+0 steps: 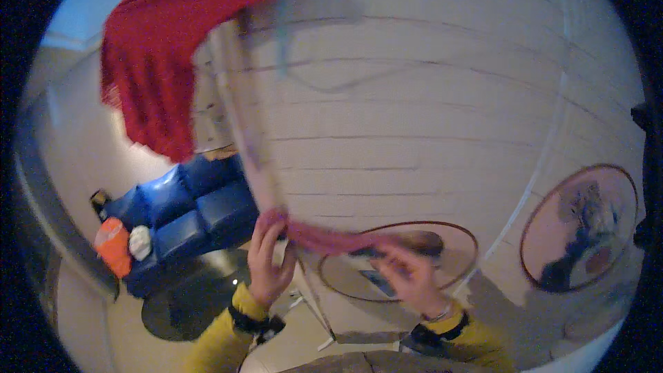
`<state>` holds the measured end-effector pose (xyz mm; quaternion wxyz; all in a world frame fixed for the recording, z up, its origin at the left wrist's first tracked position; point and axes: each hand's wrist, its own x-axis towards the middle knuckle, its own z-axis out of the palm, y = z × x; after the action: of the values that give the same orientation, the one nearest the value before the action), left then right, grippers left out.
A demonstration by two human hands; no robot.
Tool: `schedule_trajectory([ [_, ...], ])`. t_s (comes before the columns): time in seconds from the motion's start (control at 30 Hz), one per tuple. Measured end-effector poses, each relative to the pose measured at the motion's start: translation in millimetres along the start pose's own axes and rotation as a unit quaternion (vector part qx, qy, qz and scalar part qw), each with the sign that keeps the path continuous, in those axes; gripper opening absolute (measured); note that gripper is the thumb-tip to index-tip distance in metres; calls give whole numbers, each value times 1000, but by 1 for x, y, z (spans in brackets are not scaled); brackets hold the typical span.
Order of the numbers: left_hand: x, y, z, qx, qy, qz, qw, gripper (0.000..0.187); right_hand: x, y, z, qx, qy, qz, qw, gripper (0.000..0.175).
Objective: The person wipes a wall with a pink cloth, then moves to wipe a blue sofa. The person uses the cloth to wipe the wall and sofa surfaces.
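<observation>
A pinkish-red strip of cloth (331, 238) stretches sideways between my two hands, blurred by motion. My left hand (270, 264) grips its left end, at the lower part of a pale rail (246, 129). At the right end, the fingers of my right hand (409, 277) close on the cloth; their exact grip is blurred. A large red cloth (155, 57) hangs in folds at the upper left, beside the far part of the rail. Both my sleeves are yellow, with dark bands at the wrists.
Thin dark lines cross a pale surface (393, 119) beyond the rail. Two oval framed things (474, 242) (580, 228) appear at the right. To the left stand a blue sofa (176, 233) bearing an orange item (114, 248) and a white one (140, 242), and a dark round table (178, 316).
</observation>
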<state>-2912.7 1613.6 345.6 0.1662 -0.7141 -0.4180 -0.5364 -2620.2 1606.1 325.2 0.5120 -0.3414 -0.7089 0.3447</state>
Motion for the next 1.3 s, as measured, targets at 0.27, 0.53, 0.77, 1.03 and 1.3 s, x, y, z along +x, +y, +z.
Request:
schedule_trajectory([
  [0.27, -84, 37, 11, -34, -122, -24, 992, 47, -66, 46, -16, 5, -25, 90, 996, 36],
  [0.53, 75, 127, 48, -183, -66, 45, 980, 67, -2, -51, -138, -64, 262, -134, 953, 39],
  [0.77, 73, 177, 100, -234, -162, 70, 956, 70, -31, -9, -168, -70, 360, -129, 921, 33],
  [1.03, -78, 145, 156, -187, -365, 70, 909, 70, -154, 179, -79, 51, 381, 93, 919, 27],
  [1.3, -179, 78, 179, -190, -463, 136, 855, 71, -201, 307, 34, 100, 399, 248, 877, 26],
])
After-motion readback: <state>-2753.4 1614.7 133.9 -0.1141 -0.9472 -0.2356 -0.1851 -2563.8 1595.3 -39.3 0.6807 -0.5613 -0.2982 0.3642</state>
